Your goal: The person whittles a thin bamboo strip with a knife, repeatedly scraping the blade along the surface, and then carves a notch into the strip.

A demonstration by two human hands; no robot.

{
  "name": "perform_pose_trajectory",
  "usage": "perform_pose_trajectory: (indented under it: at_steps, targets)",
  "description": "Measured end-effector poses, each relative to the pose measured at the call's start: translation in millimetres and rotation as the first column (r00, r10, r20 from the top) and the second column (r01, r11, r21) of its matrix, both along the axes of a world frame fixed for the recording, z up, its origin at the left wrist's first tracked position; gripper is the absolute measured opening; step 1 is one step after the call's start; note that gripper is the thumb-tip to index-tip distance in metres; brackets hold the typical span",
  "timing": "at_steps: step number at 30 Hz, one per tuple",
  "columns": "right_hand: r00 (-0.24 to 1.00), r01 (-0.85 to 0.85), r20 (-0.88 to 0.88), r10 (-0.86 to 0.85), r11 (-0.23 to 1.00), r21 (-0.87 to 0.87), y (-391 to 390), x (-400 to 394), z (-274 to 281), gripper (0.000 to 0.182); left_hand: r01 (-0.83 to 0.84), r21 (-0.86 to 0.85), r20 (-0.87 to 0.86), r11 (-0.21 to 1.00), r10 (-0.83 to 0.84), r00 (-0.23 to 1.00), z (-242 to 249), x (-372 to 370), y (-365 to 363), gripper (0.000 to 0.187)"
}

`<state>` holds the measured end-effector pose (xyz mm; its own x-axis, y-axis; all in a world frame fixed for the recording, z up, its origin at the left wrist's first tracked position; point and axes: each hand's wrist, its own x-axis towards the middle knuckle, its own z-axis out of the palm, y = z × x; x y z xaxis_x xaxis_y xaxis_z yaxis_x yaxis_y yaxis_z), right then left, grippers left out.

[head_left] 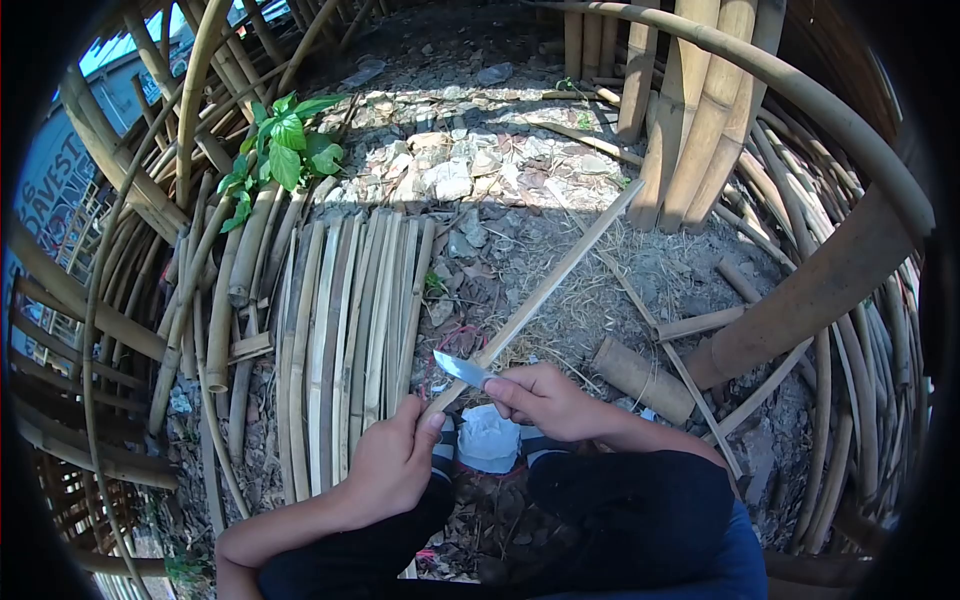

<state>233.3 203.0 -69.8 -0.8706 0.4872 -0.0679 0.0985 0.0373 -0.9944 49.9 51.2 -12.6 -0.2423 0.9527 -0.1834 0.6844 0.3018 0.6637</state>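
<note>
Left hand (390,462) grips bamboo strip (545,290); right hand (545,400) apparently presses knife (460,368) against it.

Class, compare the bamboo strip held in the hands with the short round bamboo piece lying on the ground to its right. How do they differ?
The bamboo strip is long, thin and flat; the short round piece is thick and tubular. The strip is held by the left hand, slanting upward; the round piece lies loose. Both are pale, dry bamboo.
</note>
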Motion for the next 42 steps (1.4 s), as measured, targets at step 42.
perform_pose_trajectory:
  at_steps: [42]
  targets:
    - [0.942,0.332,0.015,-0.336,0.921,-0.204,21.1,14.4,0.8,0.047,-0.012,0.038,-0.140,0.999,0.017,0.990,8.6,-1.4,1.1,0.027]
